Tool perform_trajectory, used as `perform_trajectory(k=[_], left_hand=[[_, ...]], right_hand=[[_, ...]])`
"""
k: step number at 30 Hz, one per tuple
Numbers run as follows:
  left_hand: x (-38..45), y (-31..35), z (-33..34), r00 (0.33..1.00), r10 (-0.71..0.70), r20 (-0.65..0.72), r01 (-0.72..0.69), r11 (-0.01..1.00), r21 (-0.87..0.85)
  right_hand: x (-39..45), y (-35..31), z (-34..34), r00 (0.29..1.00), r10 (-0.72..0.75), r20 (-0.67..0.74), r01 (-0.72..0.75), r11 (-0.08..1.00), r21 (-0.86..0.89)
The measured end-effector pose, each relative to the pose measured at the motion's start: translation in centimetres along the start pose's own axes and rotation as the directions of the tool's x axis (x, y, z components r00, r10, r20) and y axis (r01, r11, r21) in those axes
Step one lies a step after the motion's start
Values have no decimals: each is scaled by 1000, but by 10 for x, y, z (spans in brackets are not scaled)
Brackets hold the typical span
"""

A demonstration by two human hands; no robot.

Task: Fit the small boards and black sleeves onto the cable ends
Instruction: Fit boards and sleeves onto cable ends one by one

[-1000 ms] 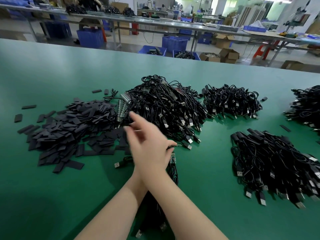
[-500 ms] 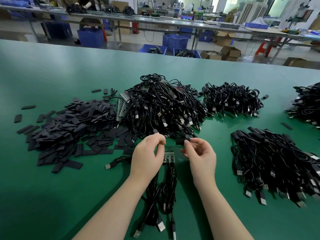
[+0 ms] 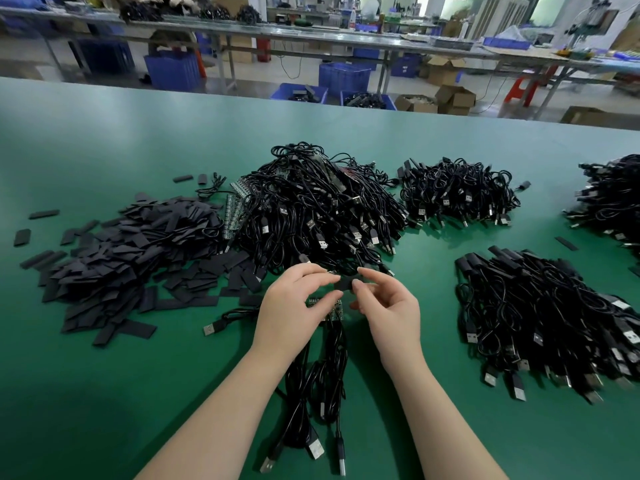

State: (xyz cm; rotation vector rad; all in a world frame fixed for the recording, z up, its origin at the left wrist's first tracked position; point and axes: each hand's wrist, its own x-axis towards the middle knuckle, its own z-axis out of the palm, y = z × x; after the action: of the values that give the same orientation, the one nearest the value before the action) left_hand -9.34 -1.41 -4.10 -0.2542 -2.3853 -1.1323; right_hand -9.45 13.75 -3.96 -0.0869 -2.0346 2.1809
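My right hand [image 3: 386, 308] pinches a flat black sleeve [image 3: 347, 284] between thumb and fingers, just in front of the big cable heap. My left hand [image 3: 294, 306] meets it from the left, fingertips pinched at the sleeve's left end, where a cable end seems to sit, mostly hidden. Small green boards [image 3: 332, 310] on cable ends show below and between the hands. A bundle of black USB cables [image 3: 311, 393] runs from under the hands toward me on the green table [image 3: 104, 393].
A heap of loose black sleeves [image 3: 131, 258] lies to the left. A big tangle of cables [image 3: 318, 209] lies straight ahead, with strips of small boards [image 3: 233, 211] at its left edge. More cable piles sit at the far right [image 3: 457, 192] and near right [image 3: 547, 317].
One second ago my arms were crossed, a hand reaching toward the sleeve heap. Since then the hands have uncrossed and come together, with the black sleeve held between them.
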Motion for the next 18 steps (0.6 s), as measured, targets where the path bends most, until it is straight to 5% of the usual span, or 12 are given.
perform_trajectory(k=[18], left_hand=[[2, 0, -2, 1000, -30, 7, 31, 998, -58]], right_hand=[[0, -2, -1, 995, -34, 92, 30, 999, 40]])
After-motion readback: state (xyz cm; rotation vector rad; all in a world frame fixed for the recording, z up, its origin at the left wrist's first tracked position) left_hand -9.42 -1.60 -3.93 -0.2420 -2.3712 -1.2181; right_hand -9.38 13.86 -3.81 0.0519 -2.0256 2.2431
